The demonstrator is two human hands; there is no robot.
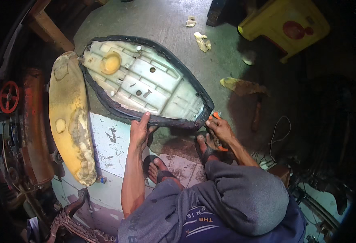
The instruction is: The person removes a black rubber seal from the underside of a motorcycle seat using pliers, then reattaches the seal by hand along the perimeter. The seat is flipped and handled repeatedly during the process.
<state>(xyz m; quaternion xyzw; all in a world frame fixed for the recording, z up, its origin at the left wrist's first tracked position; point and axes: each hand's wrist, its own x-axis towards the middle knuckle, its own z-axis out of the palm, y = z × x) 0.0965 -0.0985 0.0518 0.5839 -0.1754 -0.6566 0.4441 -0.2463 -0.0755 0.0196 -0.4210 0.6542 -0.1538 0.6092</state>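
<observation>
Head view: forearms (133,182) forward, my left hand (140,130) pinches the seat (155,83); my right hand (221,130) curls round an orange tool (216,115).

Rocking baggy grey pants (246,194), navy shirt (222,229) with white stripes and orange print down at 6 o'clock, plus 2 dark flip-flops (164,174).

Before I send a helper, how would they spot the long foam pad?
Find the pale, dark-rimmed seat base at the left hand. Just left of it is the long foam pad, curved and mostly yellow. Unlike the small foam scraps, it is large and darkly stained.
</observation>
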